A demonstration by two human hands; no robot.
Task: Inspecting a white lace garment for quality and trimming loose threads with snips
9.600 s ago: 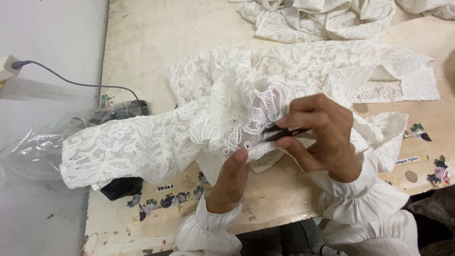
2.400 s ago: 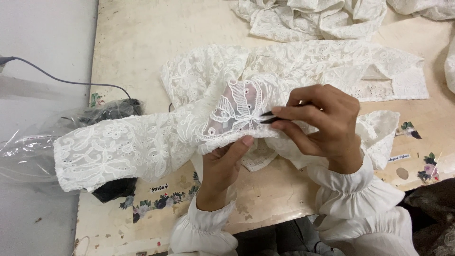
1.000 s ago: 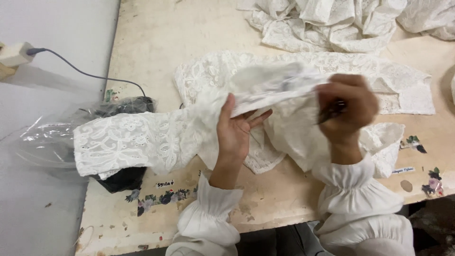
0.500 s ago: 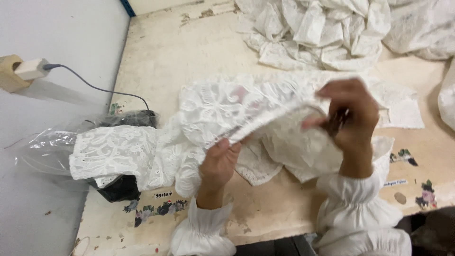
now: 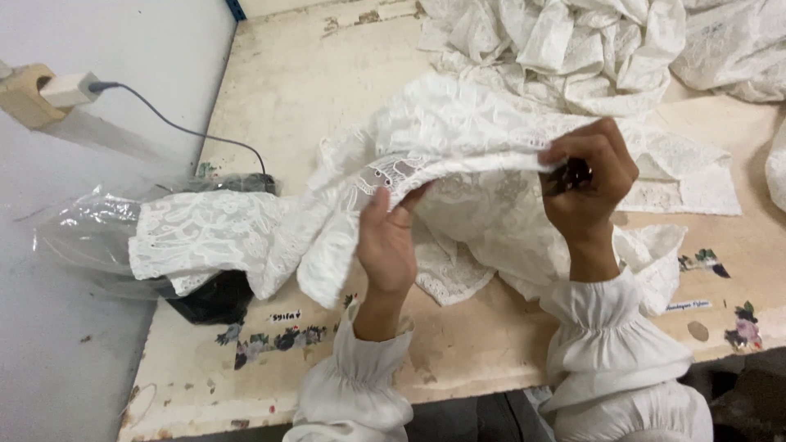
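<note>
Handling notes: white lace garment on worn worktable

Spanning the whole scene, the worktable [image 5: 327,106] is a pale, scuffed board with flower stickers along its near edge.

Lace garment [image 5: 458,155], white: lies mid-table, its long sleeve trailing left over the table edge, one folded edge lifted clear of the board between both hands. Judged light, limp and easily snagged; openwork looks fragile, so the denser folded edge or seam seems the safest place to take hold, not the open mesh.

Fabric heap [image 5: 573,41], white: far right, well apart from the hands.

Plastic bag [image 5: 82,237], clear: left, off the table edge, under the sleeve end.

Right hand [image 5: 585,184]: fingers closed together, clamped on the lifted edge at its right end, with a small dark tool [image 5: 573,174] gripped inside the fist; kind of tool cannot be told.

Left hand [image 5: 386,241]: fingers up beneath the lifted edge, thumb pressed against the cloth, pinching it from the near side.

Dark object [image 5: 214,299]: near left, partly under the sleeve.

Wall plug [image 5: 70,88] with cord: far left.
</note>
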